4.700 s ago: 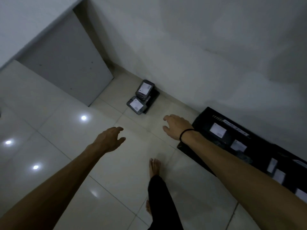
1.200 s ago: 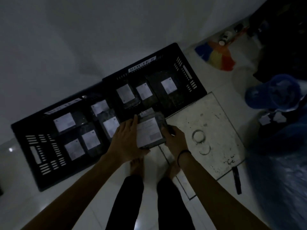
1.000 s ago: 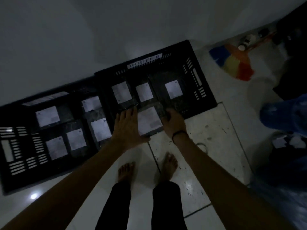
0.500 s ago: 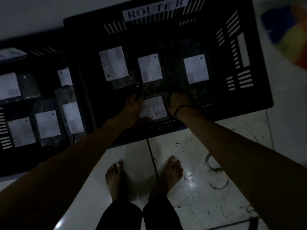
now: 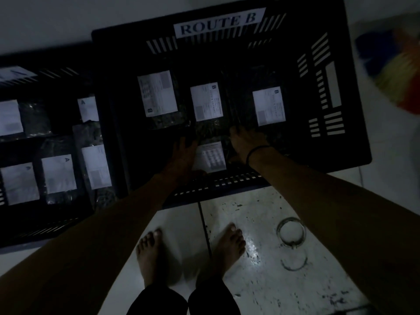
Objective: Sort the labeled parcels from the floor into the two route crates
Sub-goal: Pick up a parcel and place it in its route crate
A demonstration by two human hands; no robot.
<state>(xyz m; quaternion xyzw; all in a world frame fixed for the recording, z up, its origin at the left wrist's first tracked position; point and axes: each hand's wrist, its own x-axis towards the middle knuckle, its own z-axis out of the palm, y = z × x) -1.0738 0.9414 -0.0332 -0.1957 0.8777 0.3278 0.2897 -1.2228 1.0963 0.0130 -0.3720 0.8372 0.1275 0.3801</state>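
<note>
Lowered from above the rim a second ago: parcel (image 5: 211, 155), now down inside the Route B crate (image 5: 302, 35), lower centre of the frame, just below three B-labelled parcels (image 5: 205, 101). Probably only the release left for this one. Left grip (image 5: 184, 153) holding its edge, thumb hooked at the near side. Right grip (image 5: 245, 144) touching the opposite edge, clasp impossible to tell in the dark. Label letter unreadable. Other crate (image 5: 56, 223) cut off at the left.

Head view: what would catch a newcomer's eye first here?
The white ROUTE B sign on the far wall of the right crate stands out. Below it, left hand and right hand hold a labelled parcel inside, near the front wall. A-marked labels show in the left crate.
</note>
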